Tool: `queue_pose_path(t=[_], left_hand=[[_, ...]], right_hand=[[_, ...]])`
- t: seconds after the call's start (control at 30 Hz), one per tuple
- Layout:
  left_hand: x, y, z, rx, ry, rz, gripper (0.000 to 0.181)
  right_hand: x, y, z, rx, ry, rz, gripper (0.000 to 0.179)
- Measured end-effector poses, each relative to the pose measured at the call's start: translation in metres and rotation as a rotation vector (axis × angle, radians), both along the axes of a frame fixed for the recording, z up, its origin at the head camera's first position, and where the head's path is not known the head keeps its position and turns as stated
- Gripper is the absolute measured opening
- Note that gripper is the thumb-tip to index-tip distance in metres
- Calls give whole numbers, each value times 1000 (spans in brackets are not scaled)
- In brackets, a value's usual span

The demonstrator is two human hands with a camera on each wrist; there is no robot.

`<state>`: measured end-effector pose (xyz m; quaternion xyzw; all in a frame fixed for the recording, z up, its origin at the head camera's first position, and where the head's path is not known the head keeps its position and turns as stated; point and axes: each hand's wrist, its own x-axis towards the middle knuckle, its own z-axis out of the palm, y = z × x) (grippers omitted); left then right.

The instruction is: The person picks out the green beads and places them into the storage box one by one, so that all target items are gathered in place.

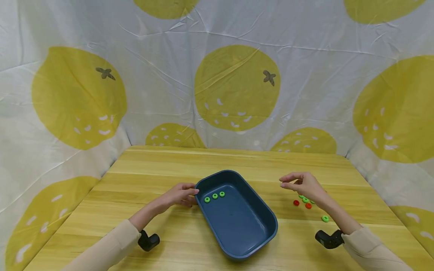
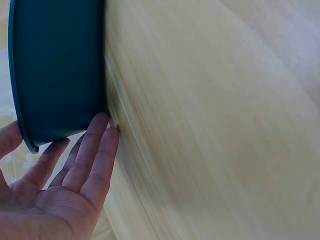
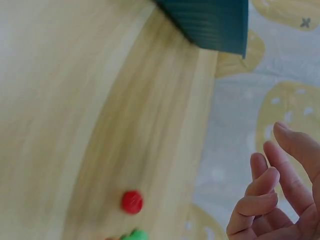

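Note:
A deep dark-blue plastic basin (image 1: 234, 222) stands at an angle on the table. Inside it, three small green rings (image 1: 215, 196) lie in a row near the far left end. My left hand (image 1: 181, 195) holds the basin's far left corner, thumb at the rim and fingers against the outer wall (image 2: 57, 75). To the right of the basin, my right hand (image 1: 301, 184) is raised over the table with thumb and forefinger apart and nothing between them. Below it lie a red ring (image 1: 296, 203), an orange ring (image 1: 308, 206) and several green rings (image 1: 325, 218), some partly hidden by the hand.
The wooden table (image 1: 162, 165) has its far edge against a hanging white cloth (image 1: 162, 75) with yellow fruit prints. The cloth also rises along the left and right sides. A black wrist camera (image 1: 148, 241) sits on the left wrist and another black camera (image 1: 329, 239) on the right.

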<state>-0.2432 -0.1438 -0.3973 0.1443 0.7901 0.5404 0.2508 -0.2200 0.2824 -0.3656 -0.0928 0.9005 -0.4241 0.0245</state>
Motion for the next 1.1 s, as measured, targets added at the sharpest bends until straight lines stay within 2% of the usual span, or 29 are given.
queue_pose_path(t=[0.27,0.4,0.7,0.77,1.1], left_hand=[[2,1,0,-2,-1,11,55],[2,1,-2,-3,-3,17,51],[1,2,-2,-11,10,6,50],[1,3,-2,-13,9,6,51],[1,2,-2,-17,7,12,51]], right_hand=[[6,34,-22,-9,-7,-56,38],[5,46,-33,18,0,-89,36],[0,61,-54,194,89,-141,28],[0,62,-58,228,111,-137,25],[-3,61,-62,257,165,-117,16]])
